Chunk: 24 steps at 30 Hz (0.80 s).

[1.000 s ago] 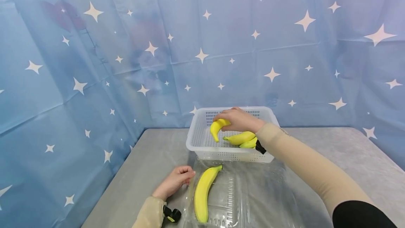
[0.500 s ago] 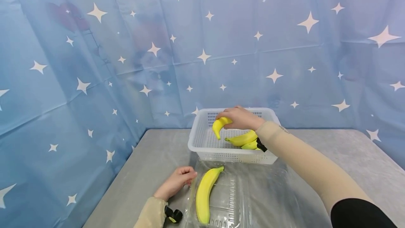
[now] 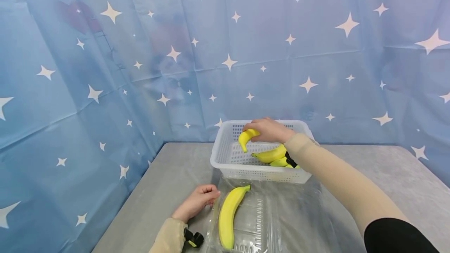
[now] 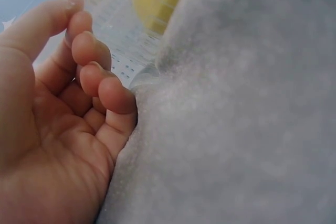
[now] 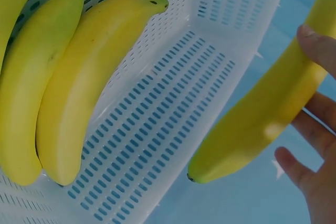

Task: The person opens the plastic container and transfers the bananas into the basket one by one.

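My right hand [image 3: 268, 130] grips a yellow banana [image 3: 247, 139] above the white plastic basket [image 3: 260, 174]. The right wrist view has the thumb on one side of this banana [image 5: 262, 114] and fingers on the other. Other bananas [image 3: 270, 154] lie in the basket, partly hidden by my forearm. A single banana [image 3: 228, 218] rests in the left part of a clear plastic clamshell box [image 3: 246, 223]. At that box's left edge, my left hand [image 3: 198, 201] pinches the rim between thumb and forefinger, its other fingers [image 4: 118, 95] curled.
The grey tabletop [image 3: 158, 190] runs under the box and basket. Behind it hangs a blue curtain [image 3: 197, 69] with white stars. More clear plastic [image 3: 299, 214] spreads right of the box, under my right forearm. A black wrist camera [image 3: 194, 239] sits on my left wrist.
My right hand has lifted the banana slightly higher above the basket floor. My left hand stays at the box edge. The head view has shifted a little.
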Each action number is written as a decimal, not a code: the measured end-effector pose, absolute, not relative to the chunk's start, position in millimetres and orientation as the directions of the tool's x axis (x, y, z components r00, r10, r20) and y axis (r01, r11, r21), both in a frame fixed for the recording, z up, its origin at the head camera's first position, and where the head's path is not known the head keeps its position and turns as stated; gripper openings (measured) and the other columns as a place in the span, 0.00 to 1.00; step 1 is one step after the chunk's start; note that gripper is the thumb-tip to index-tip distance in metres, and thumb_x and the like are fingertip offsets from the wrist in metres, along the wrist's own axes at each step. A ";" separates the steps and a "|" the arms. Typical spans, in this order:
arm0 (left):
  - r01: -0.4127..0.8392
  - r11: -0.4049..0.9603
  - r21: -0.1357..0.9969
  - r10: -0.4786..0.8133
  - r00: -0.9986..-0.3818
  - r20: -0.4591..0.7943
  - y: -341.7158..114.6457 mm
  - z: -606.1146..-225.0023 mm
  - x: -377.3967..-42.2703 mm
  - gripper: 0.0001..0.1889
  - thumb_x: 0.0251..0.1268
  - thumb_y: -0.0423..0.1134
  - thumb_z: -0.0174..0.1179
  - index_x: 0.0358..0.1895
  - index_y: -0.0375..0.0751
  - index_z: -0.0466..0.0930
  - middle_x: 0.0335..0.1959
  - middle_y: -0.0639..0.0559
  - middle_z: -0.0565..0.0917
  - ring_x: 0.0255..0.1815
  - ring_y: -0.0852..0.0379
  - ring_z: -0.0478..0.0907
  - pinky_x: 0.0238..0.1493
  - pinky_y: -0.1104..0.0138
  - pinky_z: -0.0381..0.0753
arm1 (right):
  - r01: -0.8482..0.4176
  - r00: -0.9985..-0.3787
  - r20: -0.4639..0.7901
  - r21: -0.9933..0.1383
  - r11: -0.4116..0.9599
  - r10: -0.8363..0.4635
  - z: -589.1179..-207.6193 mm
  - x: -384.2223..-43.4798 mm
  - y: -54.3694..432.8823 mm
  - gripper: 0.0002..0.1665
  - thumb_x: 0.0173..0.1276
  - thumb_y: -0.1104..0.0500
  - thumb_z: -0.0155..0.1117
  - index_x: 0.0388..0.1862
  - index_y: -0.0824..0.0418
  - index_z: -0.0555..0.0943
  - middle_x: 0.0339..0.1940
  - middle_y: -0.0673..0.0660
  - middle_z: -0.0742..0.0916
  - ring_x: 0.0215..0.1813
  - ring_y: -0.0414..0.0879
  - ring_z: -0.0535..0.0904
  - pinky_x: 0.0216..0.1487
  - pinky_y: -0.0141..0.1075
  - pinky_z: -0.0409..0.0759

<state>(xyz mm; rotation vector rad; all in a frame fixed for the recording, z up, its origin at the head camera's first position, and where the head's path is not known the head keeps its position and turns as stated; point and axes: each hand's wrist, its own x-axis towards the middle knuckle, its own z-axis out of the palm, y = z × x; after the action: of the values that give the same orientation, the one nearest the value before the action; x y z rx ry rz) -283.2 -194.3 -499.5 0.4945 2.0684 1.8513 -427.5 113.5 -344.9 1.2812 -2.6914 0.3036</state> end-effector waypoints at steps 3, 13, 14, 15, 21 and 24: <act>0.044 0.108 0.993 0.451 -0.892 -0.009 -195.2 -499.4 -283.2 0.19 0.69 0.38 0.58 0.29 0.23 0.66 0.19 0.54 0.69 0.23 0.57 0.66 0.30 0.68 0.70 | -0.778 -0.627 0.212 -0.119 0.617 -0.750 -346.2 -429.7 111.4 0.28 0.62 0.56 0.72 0.61 0.47 0.77 0.55 0.49 0.82 0.55 0.49 0.77 0.61 0.55 0.66; 0.044 0.114 0.992 0.450 -0.893 -0.012 -194.4 -493.1 -279.6 0.14 0.69 0.38 0.58 0.23 0.41 0.70 0.19 0.55 0.69 0.23 0.57 0.66 0.31 0.68 0.70 | -0.777 -0.629 0.189 -0.118 0.618 -0.754 -347.0 -434.2 103.5 0.28 0.62 0.55 0.72 0.62 0.48 0.78 0.54 0.48 0.82 0.52 0.49 0.78 0.59 0.54 0.69; 0.044 0.114 0.992 0.450 -0.893 -0.012 -194.3 -492.9 -279.8 0.14 0.69 0.38 0.58 0.23 0.42 0.70 0.19 0.55 0.69 0.23 0.57 0.66 0.31 0.68 0.70 | -0.778 -0.628 0.185 -0.117 0.617 -0.756 -347.3 -434.6 102.7 0.28 0.62 0.55 0.72 0.62 0.47 0.77 0.54 0.48 0.82 0.52 0.49 0.78 0.59 0.53 0.70; 0.041 0.112 0.993 0.449 -0.893 -0.014 -194.1 -492.9 -279.9 0.14 0.69 0.38 0.58 0.23 0.42 0.70 0.19 0.55 0.69 0.23 0.57 0.65 0.31 0.68 0.70 | -0.778 -0.628 0.181 -0.122 0.616 -0.757 -347.5 -435.0 101.9 0.28 0.62 0.56 0.72 0.62 0.48 0.78 0.54 0.48 0.82 0.52 0.49 0.78 0.59 0.54 0.70; 0.036 0.112 0.993 0.446 -0.895 -0.018 -194.1 -494.8 -281.4 0.14 0.68 0.39 0.59 0.23 0.42 0.70 0.19 0.56 0.69 0.23 0.57 0.65 0.31 0.68 0.70 | -0.772 -0.635 0.159 -0.134 0.621 -0.756 -350.3 -438.9 98.2 0.28 0.62 0.58 0.71 0.62 0.51 0.77 0.55 0.50 0.82 0.52 0.49 0.78 0.56 0.49 0.74; 0.041 0.129 0.991 0.439 -0.898 -0.020 -195.0 -495.9 -281.5 0.14 0.68 0.40 0.59 0.23 0.42 0.71 0.19 0.56 0.69 0.23 0.57 0.66 0.30 0.68 0.70 | -0.772 -0.635 0.155 -0.155 0.616 -0.757 -351.9 -440.9 96.4 0.28 0.62 0.58 0.71 0.62 0.51 0.77 0.55 0.50 0.82 0.54 0.50 0.78 0.56 0.49 0.75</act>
<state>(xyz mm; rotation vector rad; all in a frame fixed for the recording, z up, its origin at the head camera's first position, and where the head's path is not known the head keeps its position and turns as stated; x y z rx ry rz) -281.5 -195.0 -495.9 0.4676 2.1050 1.8318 -440.9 96.4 -351.9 1.3061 -2.7567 0.3186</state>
